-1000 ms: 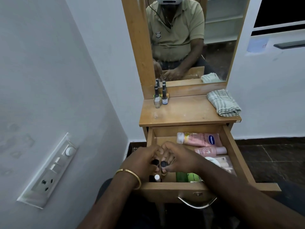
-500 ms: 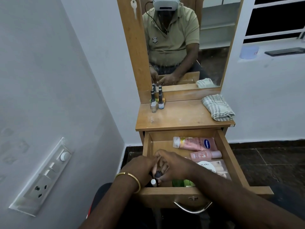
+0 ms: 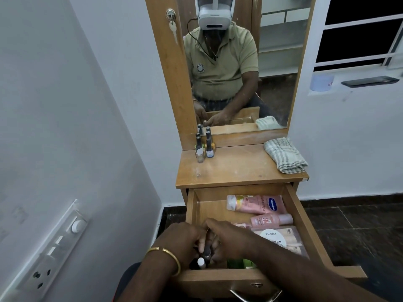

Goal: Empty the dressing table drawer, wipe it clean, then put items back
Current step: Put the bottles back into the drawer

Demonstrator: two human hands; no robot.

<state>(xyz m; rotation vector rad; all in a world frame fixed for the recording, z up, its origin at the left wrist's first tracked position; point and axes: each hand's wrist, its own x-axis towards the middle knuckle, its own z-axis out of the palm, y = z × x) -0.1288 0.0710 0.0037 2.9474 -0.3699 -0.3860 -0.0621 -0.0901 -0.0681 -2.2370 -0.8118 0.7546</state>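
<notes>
both hands had drawn nearer the drawer (image 3: 305, 223) front; left hand (image 3: 185, 238) and right hand (image 3: 231, 238) closed together around small nail polish bottles (image 3: 206, 250), gathering several for one lift to the tabletop (image 3: 237, 168).

Two nail polish bottles (image 3: 204, 148) on top, two pink tubes (image 3: 255, 204) (drawer), one folded cloth (image 3: 284, 154).
</notes>
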